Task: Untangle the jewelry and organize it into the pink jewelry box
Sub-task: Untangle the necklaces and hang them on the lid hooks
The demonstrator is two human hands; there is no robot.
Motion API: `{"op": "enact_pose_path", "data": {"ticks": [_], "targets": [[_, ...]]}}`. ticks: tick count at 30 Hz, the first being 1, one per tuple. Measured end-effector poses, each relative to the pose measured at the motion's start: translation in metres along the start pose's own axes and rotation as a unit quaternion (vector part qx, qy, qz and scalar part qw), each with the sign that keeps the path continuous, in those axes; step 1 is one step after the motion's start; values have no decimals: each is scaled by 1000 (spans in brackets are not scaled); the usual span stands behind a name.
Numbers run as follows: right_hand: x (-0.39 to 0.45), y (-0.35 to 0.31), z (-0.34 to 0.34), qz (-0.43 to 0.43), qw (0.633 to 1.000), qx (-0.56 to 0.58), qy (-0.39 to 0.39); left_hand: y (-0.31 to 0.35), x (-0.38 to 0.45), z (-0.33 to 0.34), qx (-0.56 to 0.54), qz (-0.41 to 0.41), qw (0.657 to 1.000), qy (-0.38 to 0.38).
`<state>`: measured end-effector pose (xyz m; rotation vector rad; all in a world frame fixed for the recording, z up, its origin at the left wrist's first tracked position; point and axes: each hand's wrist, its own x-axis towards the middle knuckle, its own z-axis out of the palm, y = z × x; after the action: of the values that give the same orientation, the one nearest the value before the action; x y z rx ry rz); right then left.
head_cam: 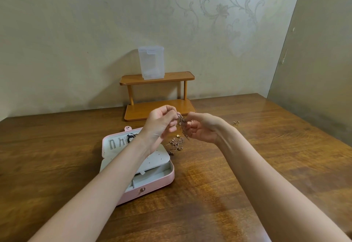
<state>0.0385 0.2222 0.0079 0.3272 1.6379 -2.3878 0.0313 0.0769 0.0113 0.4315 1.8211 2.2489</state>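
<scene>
Both hands, left hand (pixel 162 121) and right hand (pixel 200 128), pinch a tangled chain (pixel 182 122) at frame centre; open pink jewelry box (pixel 167 181) lower left, bare worktop (pixel 266 146) right.

Wooden table (pixel 247 165) bearing pink jewelry box (pixel 163 182), shelf (pixel 160 108)

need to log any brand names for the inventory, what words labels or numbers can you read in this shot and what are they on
None: no readable text anywhere in the head view.
pink jewelry box: no words or logo; only plain snap buttons show.
clear plastic container on the wooden shelf: no label visible.
tangled jewelry, pinched between the left hand and right hand: too small and blurred to show any marking.
Wallpaper: floral scrolls only, no lettering.
</scene>
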Motion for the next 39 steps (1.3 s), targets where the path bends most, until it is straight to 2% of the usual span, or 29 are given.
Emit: {"op": "enact_pose_path", "data": {"ticks": [2,5,7,9,11,12,13,16,17,18,20,23,27,30,39], "targets": [[-1,-2,-4,-3,1000,2,16,2,0,-4,130,10,991,-40],[-3,-5,-9,-19,999,-36,30,7,-1,-11,331,29,940,-82],[-3,-5,-8,-35,996,-70,33,8,2,-10,452,79,886,-66],[-1,-3,-3,-51,995,-81,35,4,6,-8,547,144,824,-16],[0,-1,-1,-68,994,-76,38,0,9,-6,570,190,799,31],[0,-1,-1,-73,994,-75,41,0,10,-5,558,200,804,46],[0,-1,-2,-75,994,-74,43,1,11,-4,522,197,828,59],[-2,-3,-9,-74,994,-54,51,12,9,-3,254,115,955,101],[-3,-3,-12,-76,995,-45,55,17,8,-4,164,91,976,114],[-4,-4,-14,-80,994,-38,58,19,8,-6,119,78,982,125],[-5,-6,-18,-91,994,-33,55,19,7,-12,177,65,973,135],[-7,-10,-18,-93,994,-47,30,13,5,-12,302,35,950,72],[-8,-13,-17,-93,993,-72,1,6,4,2,310,25,950,14],[-11,-16,-18,-102,990,-94,-13,4,6,11,313,36,949,3],[-15,-19,-19,-83,983,-156,-45,1,7,11,406,89,910,-8]]}}
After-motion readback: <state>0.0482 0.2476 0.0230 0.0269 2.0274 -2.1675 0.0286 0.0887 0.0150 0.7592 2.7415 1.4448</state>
